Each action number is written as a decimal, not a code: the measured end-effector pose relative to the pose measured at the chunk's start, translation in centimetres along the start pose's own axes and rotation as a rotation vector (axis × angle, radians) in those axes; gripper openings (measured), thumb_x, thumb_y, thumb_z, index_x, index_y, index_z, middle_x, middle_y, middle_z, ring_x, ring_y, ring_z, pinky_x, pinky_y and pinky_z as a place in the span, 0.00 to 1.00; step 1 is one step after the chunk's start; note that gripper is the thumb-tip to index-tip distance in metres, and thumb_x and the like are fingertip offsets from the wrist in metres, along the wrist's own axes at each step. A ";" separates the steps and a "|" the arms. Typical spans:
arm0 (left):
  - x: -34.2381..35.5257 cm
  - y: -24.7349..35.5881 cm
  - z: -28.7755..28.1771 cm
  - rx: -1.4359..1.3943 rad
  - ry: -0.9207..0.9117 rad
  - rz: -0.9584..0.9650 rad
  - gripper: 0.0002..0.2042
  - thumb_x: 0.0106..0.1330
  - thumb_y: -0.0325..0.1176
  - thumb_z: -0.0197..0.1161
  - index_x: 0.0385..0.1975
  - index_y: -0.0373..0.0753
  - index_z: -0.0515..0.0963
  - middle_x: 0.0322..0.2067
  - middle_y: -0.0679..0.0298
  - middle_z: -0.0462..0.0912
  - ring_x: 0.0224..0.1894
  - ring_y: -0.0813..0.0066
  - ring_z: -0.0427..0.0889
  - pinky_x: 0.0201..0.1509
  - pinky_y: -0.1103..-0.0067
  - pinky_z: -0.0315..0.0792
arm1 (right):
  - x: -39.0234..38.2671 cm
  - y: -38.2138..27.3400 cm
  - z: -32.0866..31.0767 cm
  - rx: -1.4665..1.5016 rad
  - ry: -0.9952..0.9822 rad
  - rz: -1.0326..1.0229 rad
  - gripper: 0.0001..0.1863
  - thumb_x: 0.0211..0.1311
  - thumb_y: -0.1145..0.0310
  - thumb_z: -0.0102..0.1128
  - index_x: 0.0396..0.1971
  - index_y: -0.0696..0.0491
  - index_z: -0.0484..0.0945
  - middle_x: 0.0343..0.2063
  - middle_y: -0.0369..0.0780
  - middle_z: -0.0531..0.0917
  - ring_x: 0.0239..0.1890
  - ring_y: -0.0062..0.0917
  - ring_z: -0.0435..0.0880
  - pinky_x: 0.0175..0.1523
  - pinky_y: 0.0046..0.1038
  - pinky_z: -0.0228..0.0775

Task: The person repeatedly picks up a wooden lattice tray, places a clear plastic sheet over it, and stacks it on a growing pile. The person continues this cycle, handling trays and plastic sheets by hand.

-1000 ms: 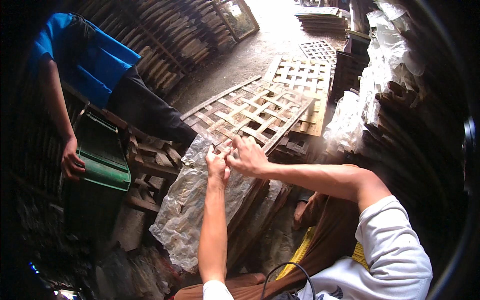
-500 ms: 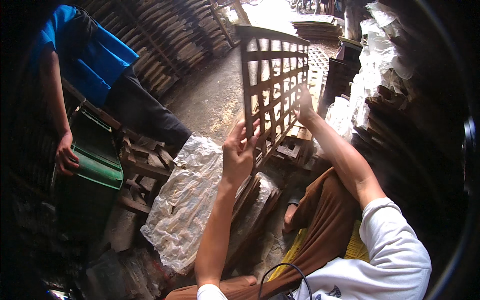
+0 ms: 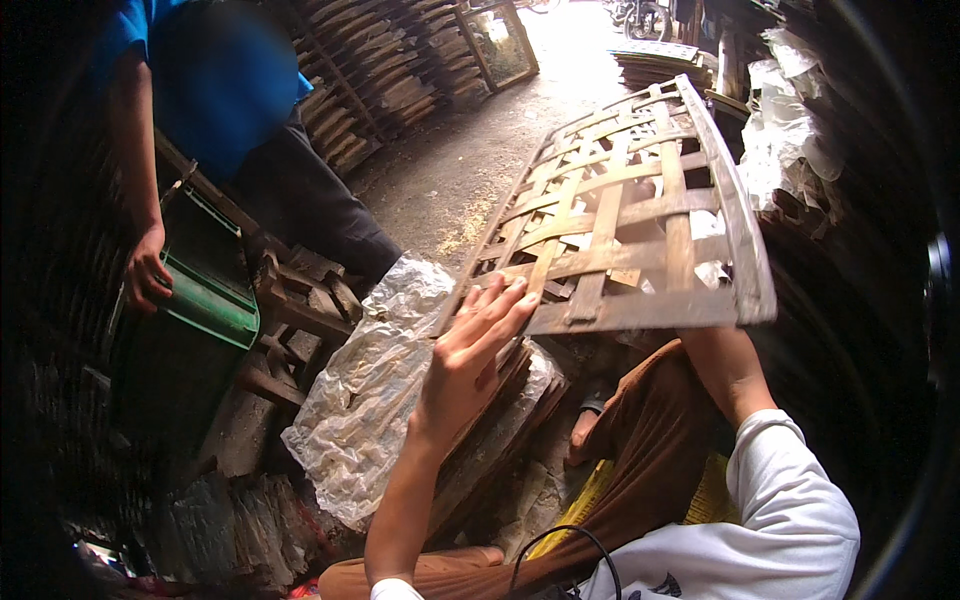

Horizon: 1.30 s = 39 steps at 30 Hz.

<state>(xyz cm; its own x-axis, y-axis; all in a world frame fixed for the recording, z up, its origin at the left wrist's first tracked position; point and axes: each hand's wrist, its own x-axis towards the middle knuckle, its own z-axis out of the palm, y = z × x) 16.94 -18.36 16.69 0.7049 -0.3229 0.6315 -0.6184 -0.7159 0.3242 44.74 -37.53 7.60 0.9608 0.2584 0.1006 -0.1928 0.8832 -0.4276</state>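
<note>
A woven lattice panel (image 3: 610,215) of flat wooden strips in a dark frame is held up in front of me, tilted, its near edge toward me. My left hand (image 3: 470,350) is at its near left corner, fingers laid over the frame onto the strips and the thumb out of sight beneath. My right forearm (image 3: 725,370) goes up behind the panel's near right edge, which hides that hand. Below my left hand, a crumpled translucent plastic sheet (image 3: 370,390) covers a stack of flat boards (image 3: 480,440).
On the left, a co-worker's hand (image 3: 150,270) rests on a green plastic bin (image 3: 210,310) beside a rough wooden stand (image 3: 300,310). Panels are stacked along the far wall (image 3: 370,70). White plastic sheeting (image 3: 780,130) hangs at the right. A motorcycle (image 3: 645,18) stands in the bright opening.
The panel has swung from nearly upright to a flatter tilt, moving right and nearer me. My right hand has gone from sight behind it. My left fingers have straightened across its corner.
</note>
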 end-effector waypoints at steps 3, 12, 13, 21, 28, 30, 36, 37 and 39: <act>-2.4 0.1 -2.0 0.062 -0.016 -0.045 0.30 0.44 0.10 0.49 0.51 0.41 0.74 0.55 0.56 0.71 0.63 0.53 0.62 0.67 0.57 0.51 | -0.6 1.3 0.8 -0.018 -0.048 0.022 0.31 0.63 0.46 0.38 0.62 0.48 0.57 0.62 0.45 0.56 0.65 0.40 0.53 0.65 0.44 0.45; -5.7 1.6 -6.8 0.054 0.212 -0.124 0.21 0.55 0.13 0.50 0.47 0.39 0.77 0.47 0.54 0.78 0.58 0.53 0.70 0.64 0.60 0.57 | -1.8 2.8 5.6 -0.168 -0.260 0.044 0.28 0.63 0.50 0.42 0.60 0.49 0.60 0.59 0.43 0.64 0.63 0.35 0.57 0.65 0.40 0.47; -5.4 1.6 -7.1 0.001 0.260 -0.142 0.21 0.55 0.12 0.49 0.47 0.38 0.77 0.47 0.53 0.78 0.57 0.53 0.71 0.63 0.61 0.59 | -2.1 2.4 6.3 -0.210 -0.282 0.031 0.28 0.63 0.50 0.43 0.60 0.49 0.61 0.58 0.43 0.64 0.63 0.35 0.58 0.65 0.39 0.47; -9.4 1.9 -9.8 -0.728 0.699 -0.479 0.15 0.61 0.19 0.55 0.48 0.34 0.73 0.47 0.53 0.77 0.51 0.60 0.76 0.59 0.64 0.67 | -3.5 6.3 10.3 -0.731 -0.456 -0.109 0.24 0.64 0.54 0.45 0.58 0.47 0.64 0.54 0.39 0.69 0.56 0.30 0.67 0.61 0.35 0.56; -15.8 3.2 -9.0 -1.086 0.898 -0.858 0.18 0.62 0.20 0.52 0.54 0.36 0.68 0.50 0.53 0.75 0.53 0.57 0.75 0.61 0.69 0.65 | -5.3 8.5 10.6 -0.980 -0.327 0.059 0.19 0.60 0.64 0.53 0.52 0.49 0.67 0.41 0.40 0.73 0.36 0.23 0.75 0.41 0.25 0.71; -17.2 2.5 -8.2 -1.110 0.896 -0.949 0.18 0.63 0.20 0.50 0.54 0.35 0.67 0.51 0.52 0.73 0.52 0.56 0.75 0.57 0.67 0.70 | -5.2 9.4 9.4 -0.994 -0.155 0.236 0.17 0.57 0.66 0.53 0.47 0.50 0.67 0.39 0.40 0.73 0.30 0.21 0.71 0.35 0.25 0.68; -23.3 0.0 -7.5 -1.203 0.808 -1.138 0.17 0.63 0.21 0.51 0.53 0.32 0.66 0.50 0.55 0.74 0.55 0.62 0.72 0.58 0.68 0.69 | -5.7 15.0 7.1 -1.122 0.011 0.423 0.19 0.52 0.67 0.55 0.45 0.54 0.67 0.39 0.41 0.71 0.39 0.26 0.69 0.40 0.31 0.67; -24.6 -0.3 -8.0 -1.208 0.822 -1.179 0.16 0.63 0.22 0.51 0.51 0.32 0.68 0.50 0.55 0.74 0.54 0.63 0.73 0.55 0.69 0.70 | -6.6 16.2 8.3 -1.144 0.021 0.427 0.19 0.50 0.68 0.56 0.44 0.54 0.67 0.39 0.42 0.71 0.39 0.27 0.69 0.41 0.32 0.66; -28.0 -2.0 -9.3 -1.109 0.729 -1.287 0.14 0.62 0.22 0.52 0.49 0.31 0.70 0.47 0.56 0.76 0.51 0.64 0.75 0.52 0.72 0.72 | -6.9 18.8 8.6 -1.094 0.034 0.416 0.19 0.48 0.69 0.57 0.43 0.53 0.68 0.39 0.42 0.71 0.40 0.28 0.69 0.43 0.31 0.65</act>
<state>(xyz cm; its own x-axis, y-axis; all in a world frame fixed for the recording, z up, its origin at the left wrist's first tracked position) -4.83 -2.12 4.92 0.7836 0.5407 -0.3060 -0.0156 0.5095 0.8603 32.79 -19.34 6.59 0.8721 0.4228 -0.2464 -0.2355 -0.0787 -0.9687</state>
